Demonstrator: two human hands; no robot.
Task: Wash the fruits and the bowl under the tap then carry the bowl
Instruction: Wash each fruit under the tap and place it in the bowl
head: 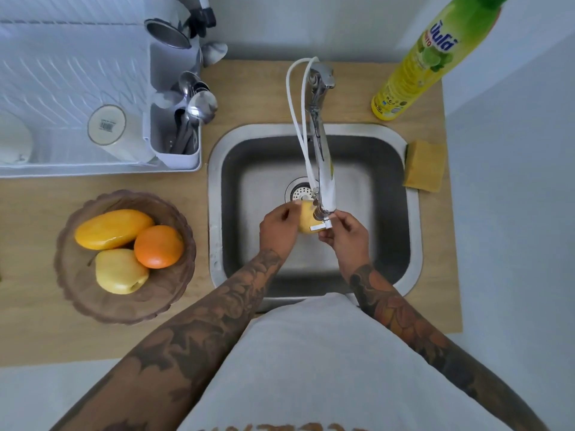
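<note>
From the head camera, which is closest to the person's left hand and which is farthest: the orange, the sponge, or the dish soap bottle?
Measured from the left hand:
1. Orange, in the bowl on the counter left of the sink.
2. Sponge, on the counter at the sink's right edge.
3. Dish soap bottle, far back in the right corner.

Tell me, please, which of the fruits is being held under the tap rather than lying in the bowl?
The yellow fruit over the sink, gripped between the left hand and right hand. The mango, orange and apple lie in the bowl.
</note>
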